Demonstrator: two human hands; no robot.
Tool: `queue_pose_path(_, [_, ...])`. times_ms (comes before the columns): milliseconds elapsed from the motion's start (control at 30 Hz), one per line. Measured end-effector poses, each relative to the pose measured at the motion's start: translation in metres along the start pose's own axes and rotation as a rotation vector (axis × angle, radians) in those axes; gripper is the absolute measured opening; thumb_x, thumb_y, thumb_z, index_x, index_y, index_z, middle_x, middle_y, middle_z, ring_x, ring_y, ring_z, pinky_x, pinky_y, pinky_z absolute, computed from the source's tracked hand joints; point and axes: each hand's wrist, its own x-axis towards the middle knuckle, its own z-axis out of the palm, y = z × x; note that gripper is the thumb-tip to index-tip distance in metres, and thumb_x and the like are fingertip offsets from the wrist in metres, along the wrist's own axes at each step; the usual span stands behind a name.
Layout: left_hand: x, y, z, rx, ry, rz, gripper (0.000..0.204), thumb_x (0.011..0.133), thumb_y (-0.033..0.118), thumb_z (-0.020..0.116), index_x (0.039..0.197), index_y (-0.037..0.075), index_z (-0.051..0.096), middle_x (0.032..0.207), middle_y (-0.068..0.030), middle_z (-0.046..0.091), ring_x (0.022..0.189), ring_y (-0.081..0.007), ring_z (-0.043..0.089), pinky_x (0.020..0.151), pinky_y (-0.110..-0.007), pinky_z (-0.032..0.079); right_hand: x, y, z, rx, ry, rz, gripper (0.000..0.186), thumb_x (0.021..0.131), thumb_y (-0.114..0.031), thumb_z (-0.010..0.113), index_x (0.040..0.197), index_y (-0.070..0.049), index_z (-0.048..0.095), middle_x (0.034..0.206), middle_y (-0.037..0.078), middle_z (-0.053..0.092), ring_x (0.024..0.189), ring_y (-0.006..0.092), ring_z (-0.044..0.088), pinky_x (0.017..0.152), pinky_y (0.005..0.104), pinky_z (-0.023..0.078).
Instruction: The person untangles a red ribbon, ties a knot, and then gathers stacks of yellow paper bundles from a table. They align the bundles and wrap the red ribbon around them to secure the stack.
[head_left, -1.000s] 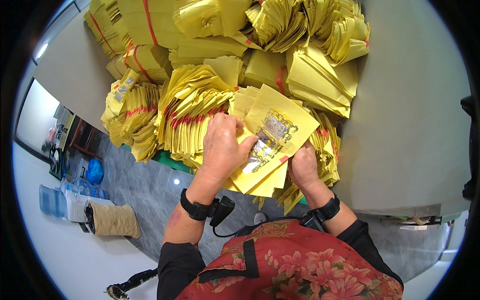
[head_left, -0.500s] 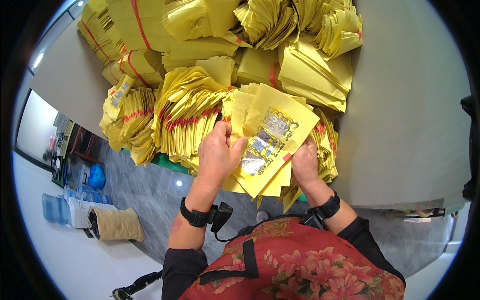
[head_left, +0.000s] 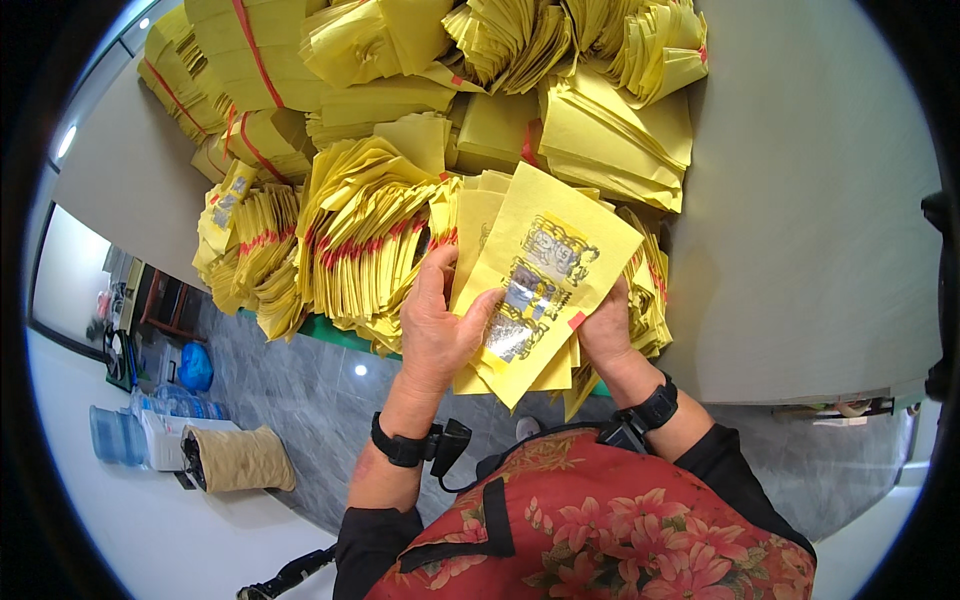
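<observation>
A small sheaf of yellow paper sheets [head_left: 583,228] is tilted up between my hands. Its front sheet carries black line print, shiny silver foil patches and a small red mark at the right edge. My left hand [head_left: 440,322] is at the sheaf's left edge, thumb resting on the front sheet and fingers bent upward alongside. On the other edge, my right hand [head_left: 607,328] grips the sheaf from the right, with most of its fingers hidden behind the paper. Just behind stands a fanned row of folded yellow papers [head_left: 365,215] with red edge marks.
Bundles of yellow paper [head_left: 615,140], some tied with red bands [head_left: 258,55], are heaped beyond my hands. A grey panel [head_left: 800,210] rises on the right. At the left are a tan sack [head_left: 245,458], a blue water jug [head_left: 117,435] and a blue bag [head_left: 195,367].
The front sheet has turned a little more upright and covers more of the sheets behind it. My left hand's fingers have loosened and straightened slightly. The view has shifted slightly.
</observation>
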Motion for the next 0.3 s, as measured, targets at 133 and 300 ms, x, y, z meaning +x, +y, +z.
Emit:
queue_pose_path(133, [-0.002,0.007,-0.004,0.226,-0.058,0.146,0.05,0.071,0.007,0.082,0.113,0.005,0.055,0.104,-0.0169,0.059,0.089,-0.0308,0.061,0.076,-0.037,0.052,-0.001,0.01,-0.014,0.344,-0.068,0.184,0.032,0.101,-0.015,0.05,0.13,-0.002,0.052,0.127,0.011,0.058,0.115,0.0206,0.058,0.098,0.0341,0.05])
queue_pose_path(300, [0.0,0.017,-0.004,0.318,-0.111,0.293,0.049,0.069,0.007,0.082,0.111,0.008,0.057,0.112,-0.0187,0.054,0.1,-0.0337,0.057,0.086,-0.04,0.048,-0.006,0.028,-0.032,0.739,-0.283,0.507,0.053,0.105,-0.034,0.042,0.149,-0.006,0.031,0.142,0.011,0.049,0.128,0.0232,0.051,0.108,0.0394,0.044])
